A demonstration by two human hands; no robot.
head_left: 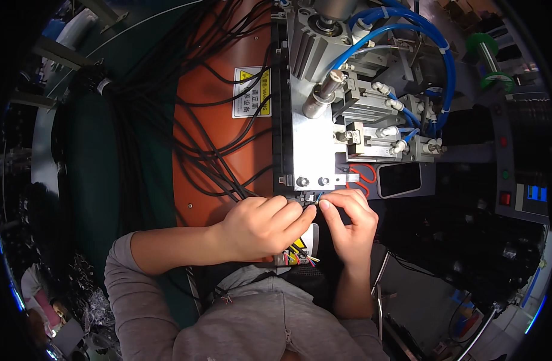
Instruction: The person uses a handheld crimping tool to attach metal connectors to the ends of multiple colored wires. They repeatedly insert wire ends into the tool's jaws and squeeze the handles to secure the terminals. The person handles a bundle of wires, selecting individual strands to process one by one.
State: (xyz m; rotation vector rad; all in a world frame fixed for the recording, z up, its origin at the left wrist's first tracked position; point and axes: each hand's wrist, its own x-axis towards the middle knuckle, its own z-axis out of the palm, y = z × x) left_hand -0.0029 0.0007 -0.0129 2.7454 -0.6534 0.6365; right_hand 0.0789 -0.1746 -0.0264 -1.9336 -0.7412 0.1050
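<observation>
My left hand (265, 225) is closed, its thumb and forefinger pressed together at the front of a pneumatic machine (312, 141). What it pinches is hidden by the fingers. Close to its fingertips is a small pale connector-like part (311, 197) in a dark holder below the metal block. My right hand (353, 221) pinches a thin blue wire (320, 196) between thumb and forefinger, beside that part. Several stripped cable ends with coloured wires (299, 259) stick out below my left hand, near my lap.
Black cables (213, 157) spread over an orange-red board (225, 54) at left. Right of the machine lie a phone (399, 180) and a red cord (367, 174). Blue air tubes (449, 66) loop above. A dark cable bundle (468, 256) hangs at lower right.
</observation>
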